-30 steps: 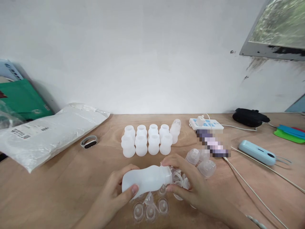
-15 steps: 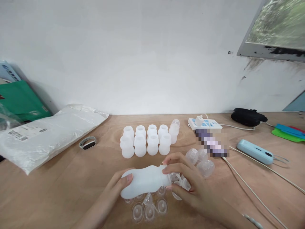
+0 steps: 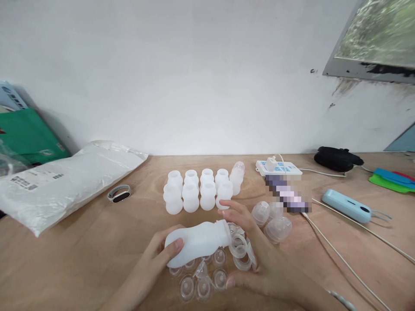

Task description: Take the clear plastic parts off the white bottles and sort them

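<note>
My left hand [image 3: 154, 258] grips the base of a white translucent bottle [image 3: 197, 242] held on its side low over the wooden table [image 3: 81, 250]. My right hand [image 3: 259, 263] is spread beside the bottle's open neck, fingers apart, over a heap of clear rings [image 3: 240, 250] and clear nipples [image 3: 202, 283]. Its thumb lies near the nipples; nothing shows gripped in it. Behind stand two rows of several upright white bottles [image 3: 199, 194], one capped bottle [image 3: 237, 176] at their right end. Clear domed caps [image 3: 274, 222] lie to the right.
A white plastic bag [image 3: 65, 181] and green packets [image 3: 29, 138] lie at the left, with a wristband [image 3: 119, 193] nearby. To the right are a power strip [image 3: 279, 167], white cables [image 3: 343, 255], a pale blue device [image 3: 348, 205] and a black object [image 3: 337, 158].
My right hand has let go of the bottle's neck and opened, dropping toward the rings and nipples. My left hand keeps the bottle, its neck tilted slightly upward.
</note>
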A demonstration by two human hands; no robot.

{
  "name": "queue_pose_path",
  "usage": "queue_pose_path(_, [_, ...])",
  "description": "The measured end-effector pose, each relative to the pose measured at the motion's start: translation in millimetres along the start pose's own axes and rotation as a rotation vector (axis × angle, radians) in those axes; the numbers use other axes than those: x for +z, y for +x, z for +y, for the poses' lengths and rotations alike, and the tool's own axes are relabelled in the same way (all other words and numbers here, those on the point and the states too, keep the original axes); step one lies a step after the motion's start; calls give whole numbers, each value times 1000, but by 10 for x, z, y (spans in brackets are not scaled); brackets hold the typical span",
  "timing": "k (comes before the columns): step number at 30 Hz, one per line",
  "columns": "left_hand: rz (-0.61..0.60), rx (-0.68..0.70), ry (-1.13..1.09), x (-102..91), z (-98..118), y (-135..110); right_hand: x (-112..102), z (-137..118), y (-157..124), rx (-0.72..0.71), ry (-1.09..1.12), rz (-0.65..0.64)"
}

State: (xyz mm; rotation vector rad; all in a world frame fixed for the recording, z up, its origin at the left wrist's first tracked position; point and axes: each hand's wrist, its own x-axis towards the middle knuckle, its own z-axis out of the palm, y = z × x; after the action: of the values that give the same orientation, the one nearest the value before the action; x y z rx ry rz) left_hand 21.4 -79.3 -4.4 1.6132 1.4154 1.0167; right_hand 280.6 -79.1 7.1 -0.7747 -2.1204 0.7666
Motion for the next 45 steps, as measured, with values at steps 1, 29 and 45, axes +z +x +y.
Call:
queue_pose_path(1, [-40,8,-16,9,16,9,6,-6,-7,59,-2,15])
queue_pose_path(29, [-214,10,-369,82,-226,-6,-33,-43,65,85,-35,89])
queue_pose_path(45, [-131,158,-309,51,-126,94,-1195,268,363,295,-852,76])
